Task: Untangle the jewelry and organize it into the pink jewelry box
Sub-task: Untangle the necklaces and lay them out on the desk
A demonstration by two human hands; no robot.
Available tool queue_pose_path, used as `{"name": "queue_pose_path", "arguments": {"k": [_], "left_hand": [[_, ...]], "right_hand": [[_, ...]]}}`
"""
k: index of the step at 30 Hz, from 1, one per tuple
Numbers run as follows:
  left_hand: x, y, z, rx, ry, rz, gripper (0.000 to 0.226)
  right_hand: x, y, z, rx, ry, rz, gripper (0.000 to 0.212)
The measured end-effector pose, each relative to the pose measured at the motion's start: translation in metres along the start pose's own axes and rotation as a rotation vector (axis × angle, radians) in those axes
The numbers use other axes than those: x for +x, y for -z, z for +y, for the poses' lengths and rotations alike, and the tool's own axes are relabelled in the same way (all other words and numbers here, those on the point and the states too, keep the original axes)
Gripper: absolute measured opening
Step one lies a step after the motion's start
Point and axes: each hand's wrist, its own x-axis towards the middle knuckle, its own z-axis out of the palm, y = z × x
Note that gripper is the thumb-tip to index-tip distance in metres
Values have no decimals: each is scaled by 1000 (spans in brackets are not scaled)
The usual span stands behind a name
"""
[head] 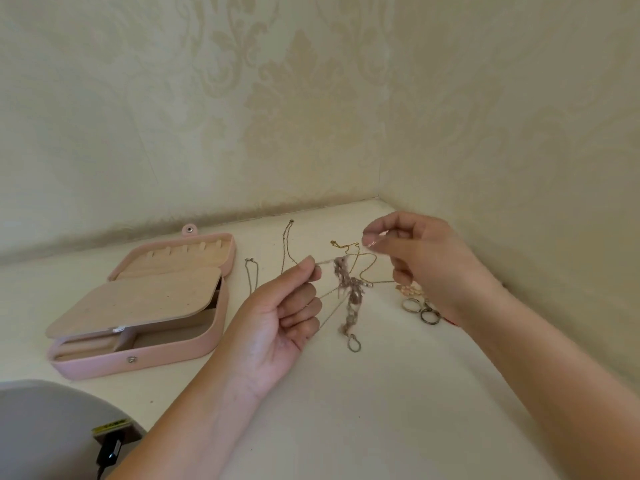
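The pink jewelry box (194, 346) lies open at the left, its beige inner flap half raised over the lower compartments. A tangle of silver and gold chains (349, 289) sits in the middle of the white table. My left hand (284, 313) pinches a chain end of the tangle between thumb and forefinger, with thin strands running under its fingers. My right hand (415, 261) is raised to the right of the tangle, thumb and forefinger pinched on a fine strand that is blurred. Two silver chains (252, 275) lie stretched out apart from the tangle, near the box.
Two rings (420, 310) and a small pink beaded piece (410, 289) lie under my right wrist. Wallpapered walls meet in a corner behind the table. A grey rounded object (45, 431) with a black plug (109, 452) sits at the bottom left.
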Motion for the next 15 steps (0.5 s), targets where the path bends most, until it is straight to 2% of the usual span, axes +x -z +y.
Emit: {"name": "queue_pose_path", "arguments": {"k": [1,3,6,8,10,13,15], "left_hand": [[0,0,0,8,2,-12,17],[2,-1,-2,36,3,-24,21],[4,0,-2,36,-26,7,24],[4,0,-2,10,-50,10,29],[3,-3,-2,-67,-61,8,31],[1,-3,1,-229,-50,-4,25],[1,0,4,-282,43,-84,19]], "right_hand": [[1,2,0,149,-70,-18,10],[5,5,0,409,-258,-97,21],[6,5,-1,624,-485,-308,35],[4,5,-3,683,-506,-429,34],[2,7,-6,707,-482,-476,33],[1,7,-6,729,-415,-449,29],[3,7,-4,758,-352,-391,25]]}}
